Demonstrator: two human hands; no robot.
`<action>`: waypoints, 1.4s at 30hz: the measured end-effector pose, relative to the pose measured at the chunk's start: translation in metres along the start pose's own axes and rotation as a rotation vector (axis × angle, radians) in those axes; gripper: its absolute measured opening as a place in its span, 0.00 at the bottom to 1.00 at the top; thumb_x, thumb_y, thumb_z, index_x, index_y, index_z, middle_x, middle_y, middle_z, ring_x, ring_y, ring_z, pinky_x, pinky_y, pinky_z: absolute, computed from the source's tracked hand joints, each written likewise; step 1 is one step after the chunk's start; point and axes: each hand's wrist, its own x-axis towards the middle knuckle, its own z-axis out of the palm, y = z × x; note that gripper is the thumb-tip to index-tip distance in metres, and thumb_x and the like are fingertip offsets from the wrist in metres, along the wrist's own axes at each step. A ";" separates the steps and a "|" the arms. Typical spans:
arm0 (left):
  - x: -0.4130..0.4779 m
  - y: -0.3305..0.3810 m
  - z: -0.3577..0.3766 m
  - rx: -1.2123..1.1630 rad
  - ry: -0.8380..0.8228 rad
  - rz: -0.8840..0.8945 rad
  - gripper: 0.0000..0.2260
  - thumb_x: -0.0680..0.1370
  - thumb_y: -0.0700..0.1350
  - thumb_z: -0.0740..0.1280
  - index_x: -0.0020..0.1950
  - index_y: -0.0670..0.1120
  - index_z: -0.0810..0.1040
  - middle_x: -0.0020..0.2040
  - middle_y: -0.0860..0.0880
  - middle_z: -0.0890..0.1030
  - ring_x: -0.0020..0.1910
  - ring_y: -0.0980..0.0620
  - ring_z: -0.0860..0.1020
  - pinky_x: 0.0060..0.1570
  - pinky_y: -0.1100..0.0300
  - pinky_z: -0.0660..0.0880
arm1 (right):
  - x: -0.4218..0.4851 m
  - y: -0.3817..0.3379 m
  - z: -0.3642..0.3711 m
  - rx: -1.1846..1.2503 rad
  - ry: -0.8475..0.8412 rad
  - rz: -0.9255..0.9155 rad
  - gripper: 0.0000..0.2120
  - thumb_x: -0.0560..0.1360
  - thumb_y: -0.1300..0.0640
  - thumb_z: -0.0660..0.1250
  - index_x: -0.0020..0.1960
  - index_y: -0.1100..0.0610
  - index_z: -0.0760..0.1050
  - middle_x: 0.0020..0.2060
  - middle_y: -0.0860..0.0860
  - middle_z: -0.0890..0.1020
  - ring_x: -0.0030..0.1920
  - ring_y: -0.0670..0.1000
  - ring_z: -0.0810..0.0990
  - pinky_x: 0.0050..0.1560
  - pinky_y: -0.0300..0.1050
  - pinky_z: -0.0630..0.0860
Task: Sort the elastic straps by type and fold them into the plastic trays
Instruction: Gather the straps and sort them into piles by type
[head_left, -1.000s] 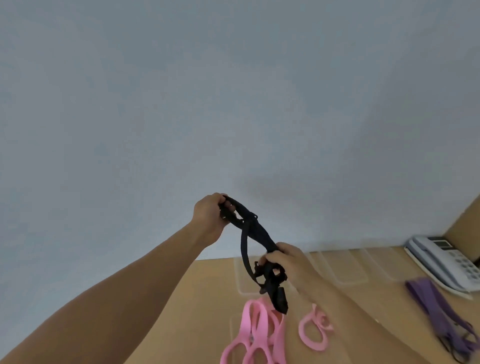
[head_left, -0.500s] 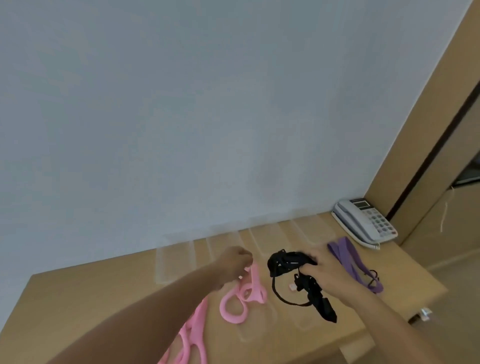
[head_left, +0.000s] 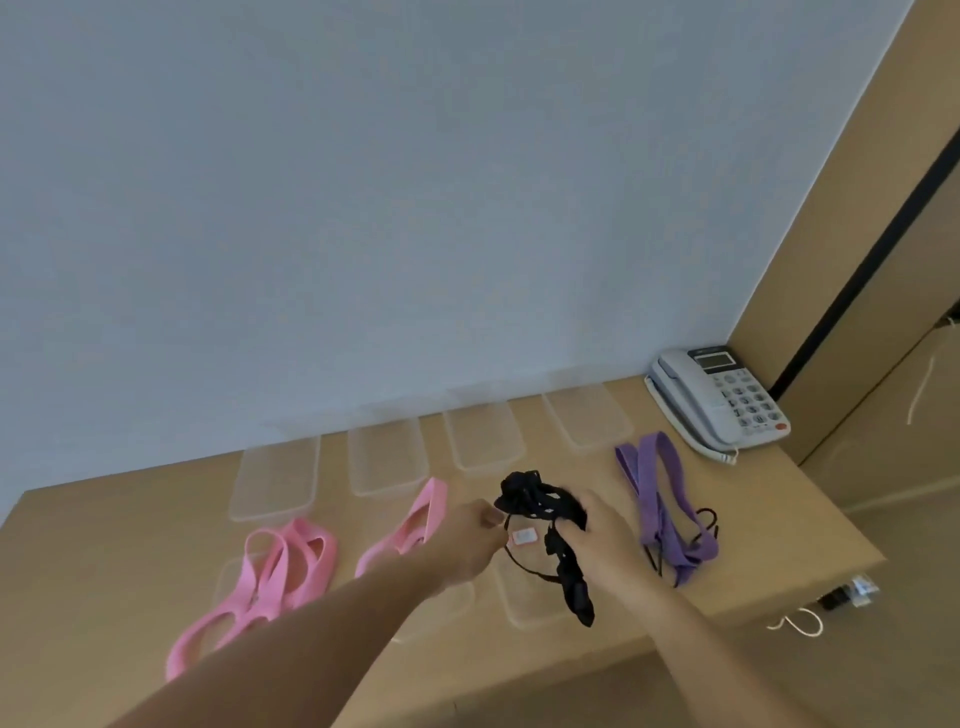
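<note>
Over a tan wooden tabletop against a pale grey wall (white desk telephone in the corner), a tangled black elastic strap is gripped by the right hand, while the grasp of the left hand cannot be told.

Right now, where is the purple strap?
Head view: the purple strap lies on the table at right, between the right hand and the phone.
</note>
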 end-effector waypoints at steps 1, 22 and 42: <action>-0.001 -0.003 -0.001 0.008 0.011 -0.013 0.17 0.80 0.45 0.62 0.68 0.46 0.73 0.64 0.49 0.77 0.60 0.50 0.75 0.57 0.59 0.72 | 0.003 0.005 0.008 -0.052 -0.019 0.024 0.15 0.79 0.61 0.60 0.64 0.49 0.71 0.46 0.42 0.80 0.45 0.42 0.78 0.44 0.36 0.74; -0.024 -0.032 -0.013 0.153 0.185 -0.092 0.19 0.70 0.58 0.60 0.59 0.59 0.76 0.57 0.62 0.77 0.55 0.57 0.78 0.58 0.53 0.77 | 0.020 0.040 0.061 -0.690 0.147 -0.365 0.23 0.60 0.53 0.82 0.53 0.53 0.82 0.53 0.53 0.79 0.46 0.56 0.79 0.37 0.48 0.80; -0.055 -0.066 -0.044 0.307 0.279 -0.047 0.19 0.79 0.47 0.63 0.70 0.49 0.71 0.70 0.48 0.69 0.69 0.48 0.65 0.68 0.54 0.63 | 0.007 -0.051 0.063 -0.670 -0.011 -0.383 0.22 0.76 0.45 0.62 0.67 0.53 0.70 0.67 0.51 0.69 0.69 0.55 0.65 0.64 0.50 0.68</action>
